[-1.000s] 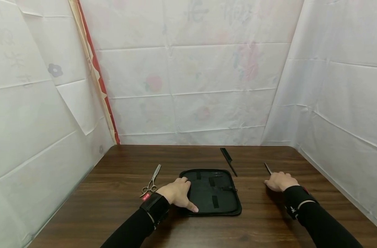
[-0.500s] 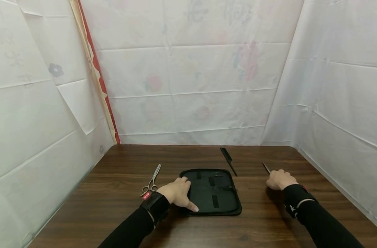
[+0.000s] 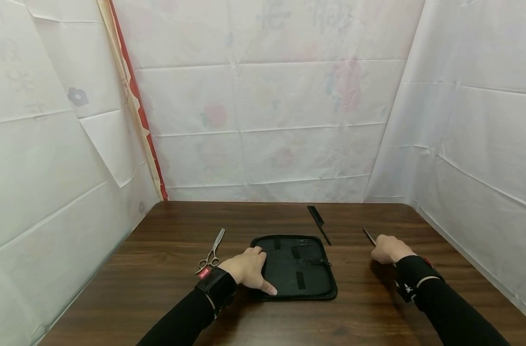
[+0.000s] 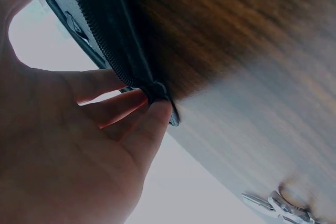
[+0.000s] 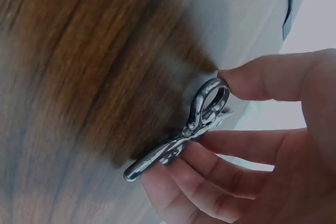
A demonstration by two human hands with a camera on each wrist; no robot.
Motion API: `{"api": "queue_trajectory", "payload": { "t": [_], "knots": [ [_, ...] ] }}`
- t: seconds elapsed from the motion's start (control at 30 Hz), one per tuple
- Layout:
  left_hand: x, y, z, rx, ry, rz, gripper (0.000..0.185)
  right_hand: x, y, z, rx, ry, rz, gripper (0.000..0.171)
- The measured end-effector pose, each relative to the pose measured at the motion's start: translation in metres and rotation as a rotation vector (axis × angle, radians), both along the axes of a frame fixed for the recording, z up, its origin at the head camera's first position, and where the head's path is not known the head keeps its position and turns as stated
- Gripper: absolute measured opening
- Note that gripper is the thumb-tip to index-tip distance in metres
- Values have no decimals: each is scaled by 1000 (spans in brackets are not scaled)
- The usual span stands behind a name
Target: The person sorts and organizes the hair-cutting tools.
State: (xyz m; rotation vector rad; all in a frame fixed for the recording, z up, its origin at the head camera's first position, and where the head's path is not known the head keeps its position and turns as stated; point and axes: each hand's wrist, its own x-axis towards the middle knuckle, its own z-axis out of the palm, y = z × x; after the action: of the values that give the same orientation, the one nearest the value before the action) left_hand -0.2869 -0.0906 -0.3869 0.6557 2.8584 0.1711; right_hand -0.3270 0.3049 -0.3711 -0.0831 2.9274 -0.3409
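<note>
My left hand [image 3: 245, 269] is spread over the left edge of a black zip case [image 3: 308, 283], which lies unfolded on the table. Its thumb rests near the front left corner; in the left wrist view the fingertips [image 4: 160, 109] press on the zipped rim. Off to the right, my right hand [image 3: 391, 250] holds a pair of silver scissors [image 5: 207, 106] by the handles. The thumb touches a finger ring and the fingers lie under the shank. In the head view only the scissors' blade [image 3: 368, 236] shows, pointing away and left; the rest is hidden by the hand.
Thinning scissors [image 3: 215, 247] lie left of the case, close to the left wrist. A black tail comb [image 3: 318, 223] lies behind the case to the right. Elastic loops [image 3: 300, 281] line the case. White sheets [image 3: 263, 120] surround the brown wooden table [image 3: 345, 322] at back and sides.
The scissors' blade has swung and shifted left in my right hand, and its fingers have drawn in slightly. The left hand and the case stay where they were.
</note>
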Motion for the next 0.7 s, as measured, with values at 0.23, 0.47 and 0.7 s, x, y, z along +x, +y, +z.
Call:
{"api": "queue_trajectory", "payload": {
  "t": [0.23, 0.47, 0.7],
  "knots": [
    [0, -1, 0, -5, -7, 0, 103, 3, -1, -3, -48, 19, 13, 24],
    [-1, 0, -2, -10, 2, -6, 103, 3, -3, -2, -69, -16, -14, 23],
    [-1, 0, -1, -9, 5, -2, 103, 0, -1, -5, -89, -20, -10, 22]
  ]
}}
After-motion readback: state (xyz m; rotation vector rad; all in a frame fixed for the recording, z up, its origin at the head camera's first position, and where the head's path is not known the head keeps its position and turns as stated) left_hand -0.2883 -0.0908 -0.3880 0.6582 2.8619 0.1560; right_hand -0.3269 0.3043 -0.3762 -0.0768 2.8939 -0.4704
